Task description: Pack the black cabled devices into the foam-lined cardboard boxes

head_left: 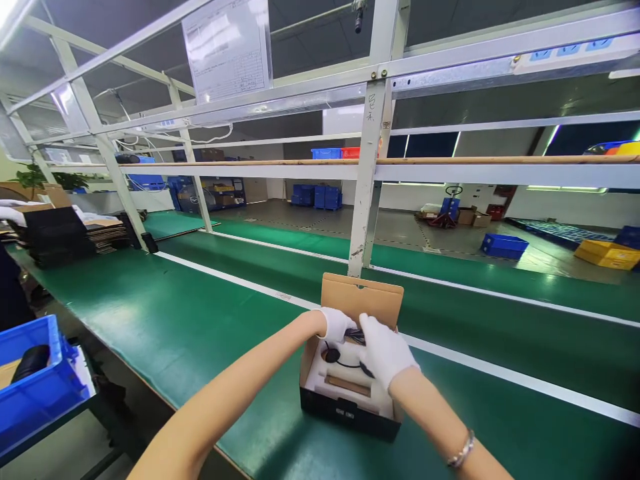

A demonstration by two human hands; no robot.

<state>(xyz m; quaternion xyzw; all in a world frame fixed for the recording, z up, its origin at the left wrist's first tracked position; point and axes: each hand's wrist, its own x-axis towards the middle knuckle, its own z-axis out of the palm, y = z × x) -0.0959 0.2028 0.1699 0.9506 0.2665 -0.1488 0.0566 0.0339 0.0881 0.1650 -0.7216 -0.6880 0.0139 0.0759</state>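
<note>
An open box (350, 417), black outside and brown inside, stands on the green table with its lid (363, 297) raised. A white moulded insert (345, 383) fills it, with a rectangular hollow near the front. In the insert lies a headset (332, 355) with round dark pads and a thin black wire. My left hand (337, 325), white-gloved, reaches in at the back left, its fingers closed at a coiled black cable (356, 336). My right hand (387, 350), also gloved, grips the cable from the right; its palm hides the box's right side.
A white line (465, 363) runs along the green table (240, 333) behind the box. A metal post (364, 200) rises just beyond the lid. To the left are a blue crate (35, 400) on a cart and stacked dark cartons (60, 233) beside another person's gloved hand (13, 213).
</note>
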